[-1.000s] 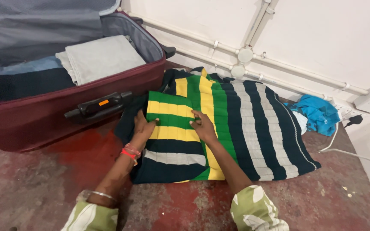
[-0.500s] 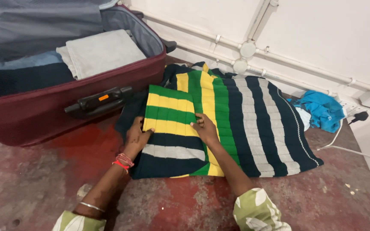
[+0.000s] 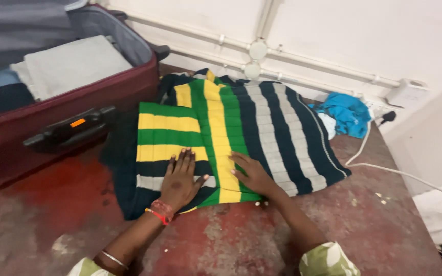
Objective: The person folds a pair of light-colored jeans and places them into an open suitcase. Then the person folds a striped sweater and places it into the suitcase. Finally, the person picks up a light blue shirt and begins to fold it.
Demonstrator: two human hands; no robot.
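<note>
A striped knit garment (image 3: pixel 262 122) in dark navy, grey, green and yellow lies spread on the red floor, with one part folded over its left side. My left hand (image 3: pixel 180 181) rests flat on that folded part near the lower edge, fingers spread. My right hand (image 3: pixel 251 176) presses flat on the yellow and green stripes just to the right of it. Neither hand grips anything. A red thread band and a metal bangle sit on my left wrist.
An open maroon suitcase (image 3: pixel 103 94) with folded grey and dark clothes inside stands at the left, its black handle facing the garment. A blue cloth (image 3: pixel 346 112) lies by the wall. A white cable (image 3: pixel 384 166) runs across the floor at the right. White pipes run along the wall.
Both hands have slid toward me down the folded part, from the yellow-green stripes to the garment's lower edge. The view has shifted to the right.
</note>
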